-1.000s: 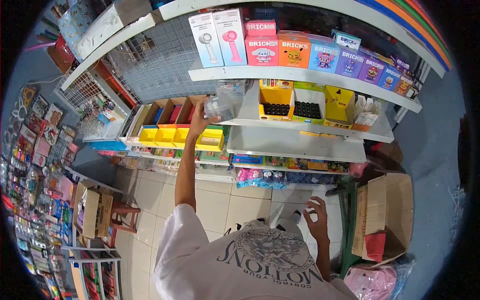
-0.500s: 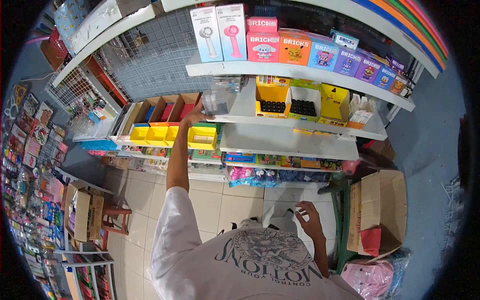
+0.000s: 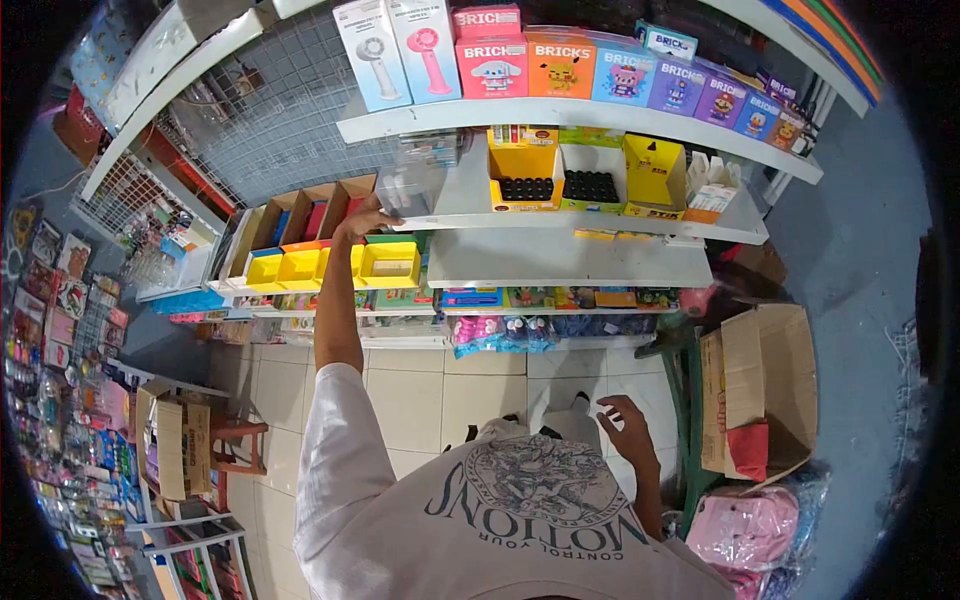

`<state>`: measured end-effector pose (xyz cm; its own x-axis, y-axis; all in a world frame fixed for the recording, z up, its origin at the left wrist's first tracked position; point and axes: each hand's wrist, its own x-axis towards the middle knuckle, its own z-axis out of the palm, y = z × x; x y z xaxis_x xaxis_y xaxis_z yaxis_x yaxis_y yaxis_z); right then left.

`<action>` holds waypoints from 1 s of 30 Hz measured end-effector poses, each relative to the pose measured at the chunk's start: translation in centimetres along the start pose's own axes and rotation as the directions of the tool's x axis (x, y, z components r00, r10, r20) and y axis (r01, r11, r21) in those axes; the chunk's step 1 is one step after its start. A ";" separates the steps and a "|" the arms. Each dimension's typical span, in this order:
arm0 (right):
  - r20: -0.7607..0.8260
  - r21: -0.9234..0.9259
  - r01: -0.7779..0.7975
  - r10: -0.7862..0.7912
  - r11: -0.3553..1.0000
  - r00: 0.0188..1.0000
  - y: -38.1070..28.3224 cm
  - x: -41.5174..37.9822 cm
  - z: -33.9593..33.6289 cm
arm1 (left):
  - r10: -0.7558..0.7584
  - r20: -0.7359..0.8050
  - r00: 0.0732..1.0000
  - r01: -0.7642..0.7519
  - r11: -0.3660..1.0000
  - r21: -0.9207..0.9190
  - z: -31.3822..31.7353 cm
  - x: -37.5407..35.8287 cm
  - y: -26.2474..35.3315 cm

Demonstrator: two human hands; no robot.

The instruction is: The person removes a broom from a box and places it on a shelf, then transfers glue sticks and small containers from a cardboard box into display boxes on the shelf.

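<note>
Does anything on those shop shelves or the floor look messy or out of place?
Mostly tidy. One thing stands out: the open cardboard box at the right leans on its side with flaps hanging open and something red showing inside, above a pink bag.

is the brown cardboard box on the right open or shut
Open. The cardboard box has its flaps spread wide, and something red shows inside. What else it holds cannot be told.
</note>
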<state>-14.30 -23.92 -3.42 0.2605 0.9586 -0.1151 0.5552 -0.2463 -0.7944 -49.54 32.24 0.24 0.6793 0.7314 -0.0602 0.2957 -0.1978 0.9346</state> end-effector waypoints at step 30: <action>-0.025 0.211 -0.080 0.088 0.974 0.996 8.6 -0.5 2.5 | 0.042 -0.417 0.908 -0.205 0.913 -0.353 5.3 -3.1 -10.6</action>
<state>-11.57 -26.16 -11.68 0.3281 0.9294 -0.1690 0.3530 -0.2866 -0.8907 -51.25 28.59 -11.37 0.3491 0.9279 0.1312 -0.1065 -0.0999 0.9893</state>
